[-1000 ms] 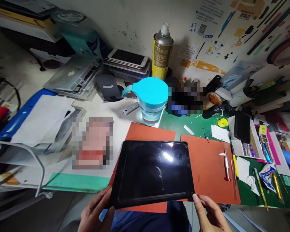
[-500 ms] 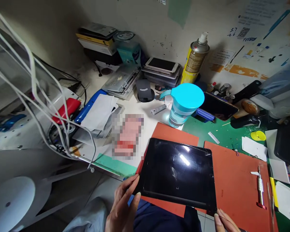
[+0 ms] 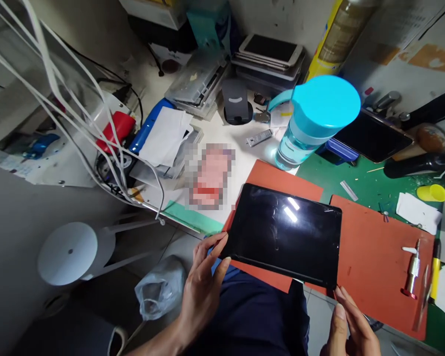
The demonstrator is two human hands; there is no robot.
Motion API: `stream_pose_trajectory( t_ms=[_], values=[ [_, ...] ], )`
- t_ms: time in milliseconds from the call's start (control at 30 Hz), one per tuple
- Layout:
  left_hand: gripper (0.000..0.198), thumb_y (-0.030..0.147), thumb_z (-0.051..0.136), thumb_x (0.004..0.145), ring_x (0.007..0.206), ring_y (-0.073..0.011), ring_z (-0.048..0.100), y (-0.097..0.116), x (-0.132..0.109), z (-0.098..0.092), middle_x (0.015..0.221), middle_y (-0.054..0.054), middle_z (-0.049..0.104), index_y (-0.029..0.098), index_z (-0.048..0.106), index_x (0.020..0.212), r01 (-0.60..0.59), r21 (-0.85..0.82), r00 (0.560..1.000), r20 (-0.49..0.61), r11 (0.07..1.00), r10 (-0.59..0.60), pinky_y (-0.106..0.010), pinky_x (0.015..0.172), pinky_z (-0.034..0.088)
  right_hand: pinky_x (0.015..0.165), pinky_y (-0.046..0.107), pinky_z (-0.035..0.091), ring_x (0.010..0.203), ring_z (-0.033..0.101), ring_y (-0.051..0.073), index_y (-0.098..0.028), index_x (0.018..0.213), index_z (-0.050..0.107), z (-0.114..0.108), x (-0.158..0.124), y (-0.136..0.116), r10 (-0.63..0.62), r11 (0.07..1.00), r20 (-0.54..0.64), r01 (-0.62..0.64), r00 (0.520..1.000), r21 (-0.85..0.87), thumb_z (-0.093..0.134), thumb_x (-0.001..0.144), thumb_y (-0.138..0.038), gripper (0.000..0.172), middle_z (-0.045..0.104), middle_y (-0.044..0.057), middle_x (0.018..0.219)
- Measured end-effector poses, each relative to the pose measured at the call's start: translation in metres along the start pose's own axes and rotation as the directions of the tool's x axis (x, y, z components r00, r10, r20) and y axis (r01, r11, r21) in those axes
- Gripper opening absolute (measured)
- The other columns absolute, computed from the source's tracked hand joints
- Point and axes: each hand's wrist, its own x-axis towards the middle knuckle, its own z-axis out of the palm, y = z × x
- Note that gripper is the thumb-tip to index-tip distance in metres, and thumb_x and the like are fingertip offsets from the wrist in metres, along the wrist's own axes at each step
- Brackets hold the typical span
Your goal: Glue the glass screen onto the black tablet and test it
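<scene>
A black tablet (image 3: 278,242) is tilted above the near edge of the bench, its dark glass reflecting the lamp. My left hand (image 3: 207,277) pinches its near left corner, with the thumb in front and the fingers along the left edge. At the near right corner, my right hand (image 3: 350,321) has its fingertips against the tablet and its thumb just below the corner. Under and behind the tablet lie orange mats (image 3: 378,277). The tablet's back is hidden.
A turquoise-lidded water jug (image 3: 326,109) stands behind the tablet. On the right mat lies a metal screwdriver (image 3: 413,272). A blurred-out pink rectangle (image 3: 211,175) is at the left. White cables (image 3: 77,133) hang at the far left. A phone (image 3: 374,134) leans at the back right.
The view has tilted downward, so bench things sit higher or further right. The tablet keeps much the same tilt between my hands. My right thumb sits slightly lower from the tablet's corner.
</scene>
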Motion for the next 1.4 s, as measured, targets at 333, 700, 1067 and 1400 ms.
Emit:
stream_pose_trajectory(
  t_ms=[333,700,1067,1400],
  values=[
    [0.049,0.028,0.071,0.103,0.129,-0.0249,0.065,-0.008,0.001,-0.003,0.143,-0.006,0.067,0.037,0.064,0.151,-0.027,0.065,0.999,-0.016,0.998,0.029,-0.041,0.111,0.054,0.108,0.042,0.061,0.121,0.078,0.028,-0.015,0.135,0.073,0.012,-0.013,-0.001,-0.245,0.965,-0.046,0.248,0.968,0.086,0.067,0.106,-0.032,0.033,0.078,0.017,0.135],
    [0.049,0.055,0.074,0.096,0.124,-0.0284,0.072,0.002,0.005,0.005,0.141,-0.001,0.075,0.035,0.074,0.141,0.148,0.272,0.983,-0.147,0.951,-0.111,-0.042,0.107,0.06,0.107,0.048,0.064,0.122,0.077,0.026,-0.022,0.138,0.069,0.01,0.0,0.012,-0.381,0.924,-0.07,0.382,0.922,0.001,0.065,0.105,-0.017,0.033,0.079,0.012,0.132],
    [0.06,0.065,0.073,0.093,0.118,-0.0358,0.073,-0.004,0.013,0.01,0.132,-0.01,0.078,0.025,0.078,0.138,0.151,0.286,0.979,-0.179,0.946,-0.102,-0.057,0.119,0.052,0.092,0.038,0.065,0.102,0.076,0.02,-0.022,0.12,0.073,0.022,0.018,0.003,-0.347,0.934,-0.099,0.353,0.933,0.053,0.074,0.102,-0.02,0.018,0.075,0.006,0.109],
    [0.054,0.063,0.074,0.091,0.128,-0.0382,0.071,0.011,0.01,0.013,0.14,-0.007,0.077,0.035,0.078,0.137,0.186,0.274,0.969,-0.208,0.943,-0.131,-0.055,0.109,0.057,0.09,0.038,0.063,0.098,0.077,0.021,-0.023,0.117,0.075,0.024,0.022,0.004,-0.255,0.953,-0.092,0.266,0.963,0.142,0.078,0.1,-0.025,0.017,0.076,0.006,0.106]
  ],
)
